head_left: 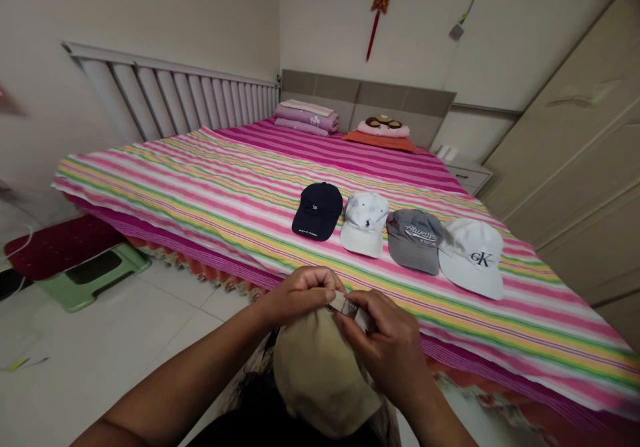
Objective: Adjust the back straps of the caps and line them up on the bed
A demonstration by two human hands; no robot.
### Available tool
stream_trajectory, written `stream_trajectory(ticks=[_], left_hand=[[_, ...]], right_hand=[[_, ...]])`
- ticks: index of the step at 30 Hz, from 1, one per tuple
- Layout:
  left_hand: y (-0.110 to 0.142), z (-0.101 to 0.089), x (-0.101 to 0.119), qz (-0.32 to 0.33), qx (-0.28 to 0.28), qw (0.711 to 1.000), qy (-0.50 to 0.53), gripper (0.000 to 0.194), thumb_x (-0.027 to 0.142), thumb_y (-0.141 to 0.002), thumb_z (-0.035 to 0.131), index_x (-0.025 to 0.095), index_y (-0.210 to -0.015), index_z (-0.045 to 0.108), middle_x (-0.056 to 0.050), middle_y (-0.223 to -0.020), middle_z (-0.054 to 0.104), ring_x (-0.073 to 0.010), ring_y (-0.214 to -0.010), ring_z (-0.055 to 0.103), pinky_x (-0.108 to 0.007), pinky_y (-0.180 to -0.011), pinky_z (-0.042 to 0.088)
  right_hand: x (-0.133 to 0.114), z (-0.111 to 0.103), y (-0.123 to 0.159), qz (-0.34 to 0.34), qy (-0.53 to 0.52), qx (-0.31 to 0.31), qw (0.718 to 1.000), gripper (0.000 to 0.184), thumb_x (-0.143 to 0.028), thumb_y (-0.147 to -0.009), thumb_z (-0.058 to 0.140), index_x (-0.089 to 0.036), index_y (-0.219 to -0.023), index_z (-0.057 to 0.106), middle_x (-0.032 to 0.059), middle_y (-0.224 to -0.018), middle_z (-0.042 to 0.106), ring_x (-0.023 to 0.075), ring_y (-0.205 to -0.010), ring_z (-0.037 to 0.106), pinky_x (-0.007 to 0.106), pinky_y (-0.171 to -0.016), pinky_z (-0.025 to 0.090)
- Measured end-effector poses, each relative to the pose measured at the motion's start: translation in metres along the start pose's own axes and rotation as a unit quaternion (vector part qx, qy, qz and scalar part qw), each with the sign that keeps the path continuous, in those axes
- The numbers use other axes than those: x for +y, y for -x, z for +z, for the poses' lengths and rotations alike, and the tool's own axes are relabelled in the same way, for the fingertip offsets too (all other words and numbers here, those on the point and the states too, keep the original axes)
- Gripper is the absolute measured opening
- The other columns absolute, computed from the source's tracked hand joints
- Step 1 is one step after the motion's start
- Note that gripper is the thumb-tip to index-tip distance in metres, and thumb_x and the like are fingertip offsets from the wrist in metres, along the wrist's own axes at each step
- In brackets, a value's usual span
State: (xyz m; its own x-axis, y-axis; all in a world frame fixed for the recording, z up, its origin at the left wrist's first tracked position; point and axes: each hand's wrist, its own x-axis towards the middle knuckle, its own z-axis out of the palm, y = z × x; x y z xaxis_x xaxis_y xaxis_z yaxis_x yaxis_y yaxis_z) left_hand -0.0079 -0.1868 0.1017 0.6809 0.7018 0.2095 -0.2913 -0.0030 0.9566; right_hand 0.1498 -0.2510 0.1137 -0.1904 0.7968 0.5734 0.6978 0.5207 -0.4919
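Observation:
A khaki baseball cap (320, 367) hangs between my hands over my lap, its back strap uppermost. My left hand (307, 290) pinches the left part of the strap (345, 305), close to a small metal buckle or eyelet. The right part of the strap is gripped between thumb and fingers of my right hand (387, 337). Just beyond, on the bed, lies a row of caps: a navy cap (320, 210), a white cap with a small dark emblem (366, 223), a grey cap with white lettering (415, 240) and a white cap with "GK" lettering (475, 257).
The striped bed (210, 193) spreads out before me. Folded purple bedding (307, 123) and a pink folded item on an orange one (380, 139) sit near the headboard (370, 97). A green stool (95, 277) stands at left, a wardrobe (575, 120) at right.

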Motion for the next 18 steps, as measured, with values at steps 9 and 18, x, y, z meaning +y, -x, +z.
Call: stream_trajectory(ticks=[9, 18], left_hand=[[-0.001, -0.004, -0.007, -0.023, 0.035, 0.996, 0.079, 0.023, 0.027, -0.065, 0.062, 0.013, -0.059, 0.045, -0.007, -0.082, 0.058, -0.0128, -0.070, 0.049, -0.024, -0.065, 0.035], [-0.004, -0.009, 0.007, -0.042, 0.010, 0.998, -0.052, 0.023, 0.034, -0.069, 0.057, 0.013, -0.064, 0.050, -0.006, -0.079, 0.058, -0.0124, -0.067, 0.049, -0.024, -0.060, 0.035]], right_hand=[[-0.003, -0.004, 0.001, 0.009, -0.009, 0.002, 1.000, 0.010, -0.015, -0.070, 0.058, -0.018, -0.080, 0.058, 0.0007, -0.067, 0.059, 0.0125, -0.055, 0.051, 0.024, -0.054, 0.040], [-0.005, -0.007, -0.001, 0.023, -0.031, -0.018, 0.999, 0.012, -0.014, -0.069, 0.056, -0.018, -0.080, 0.058, 0.0009, -0.068, 0.059, 0.0130, -0.059, 0.052, 0.024, -0.057, 0.041]])
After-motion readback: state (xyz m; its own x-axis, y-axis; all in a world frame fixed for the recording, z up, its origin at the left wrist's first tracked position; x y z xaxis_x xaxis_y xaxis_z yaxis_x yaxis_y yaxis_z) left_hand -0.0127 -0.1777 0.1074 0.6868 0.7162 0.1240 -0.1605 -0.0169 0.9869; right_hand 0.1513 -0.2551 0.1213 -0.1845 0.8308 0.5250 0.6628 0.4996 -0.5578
